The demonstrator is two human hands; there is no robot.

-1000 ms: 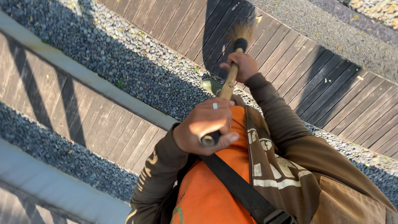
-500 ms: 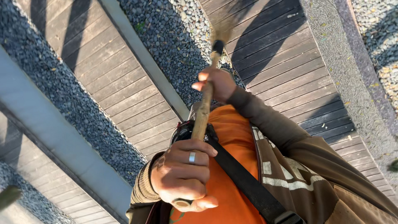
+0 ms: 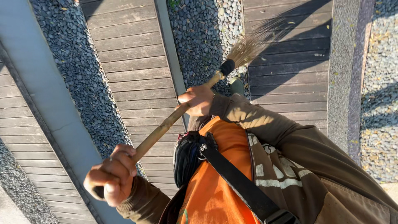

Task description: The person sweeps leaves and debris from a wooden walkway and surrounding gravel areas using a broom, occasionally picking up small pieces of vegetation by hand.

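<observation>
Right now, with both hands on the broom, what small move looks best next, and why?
Probably a short stroke drawing the bristles across the wooden boards. The left hand grips the handle end, the right hand grips mid-handle, and the broom angles toward the boards beside the pebble strip, where small leaves lie scattered.

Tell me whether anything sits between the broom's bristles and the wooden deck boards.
Nothing visible does. The bristles hang over bare deck boards, with only small scattered leaves there. Both hands grip the handle.
</observation>
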